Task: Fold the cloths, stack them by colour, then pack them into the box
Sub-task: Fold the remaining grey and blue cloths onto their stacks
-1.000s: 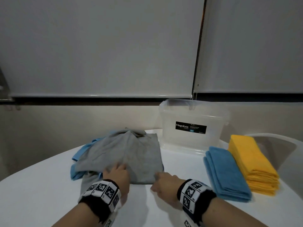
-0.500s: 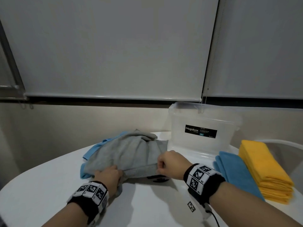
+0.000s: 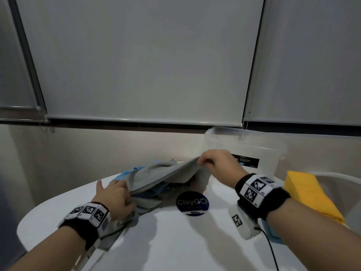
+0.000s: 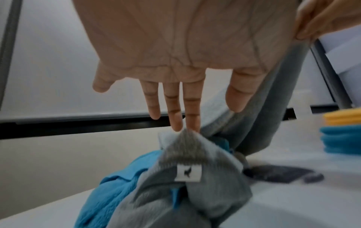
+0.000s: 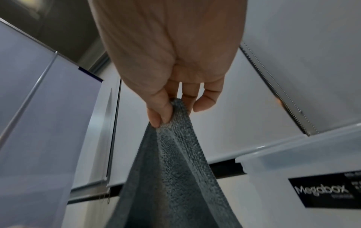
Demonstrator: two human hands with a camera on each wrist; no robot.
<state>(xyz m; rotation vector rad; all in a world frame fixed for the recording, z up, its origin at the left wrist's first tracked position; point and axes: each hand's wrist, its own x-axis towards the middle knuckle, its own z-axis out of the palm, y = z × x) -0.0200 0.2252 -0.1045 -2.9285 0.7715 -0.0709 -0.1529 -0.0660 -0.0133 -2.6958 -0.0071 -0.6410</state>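
Note:
My right hand [image 3: 204,161] pinches a corner of a grey cloth [image 3: 166,175] and holds it up in front of the clear box [image 3: 269,147]. The right wrist view shows thumb and fingers [image 5: 156,114] nipping the grey cloth [image 5: 175,169], which hangs below. My left hand [image 3: 125,194] lies with straight fingers on the pile's near-left side. The left wrist view has its fingertips [image 4: 192,123] at a crumpled grey cloth [image 4: 195,155] above loose blue cloths [image 4: 117,185]. A folded yellow stack [image 3: 308,194] sits at the right. The folded blue stack [image 4: 341,138] lies beside it.
The round white table [image 3: 175,245] ends close at the left and front. A dark round ClayGO sticker [image 3: 192,203] lies bare on it beside the pile. A cable [image 3: 271,249] runs from my right wrist. Wall and blinds stand just behind the box.
My right hand has lifted the grey cloth's corner up and away towards the box, and the sticker beneath now shows. My left hand stays at the pile's near-left side.

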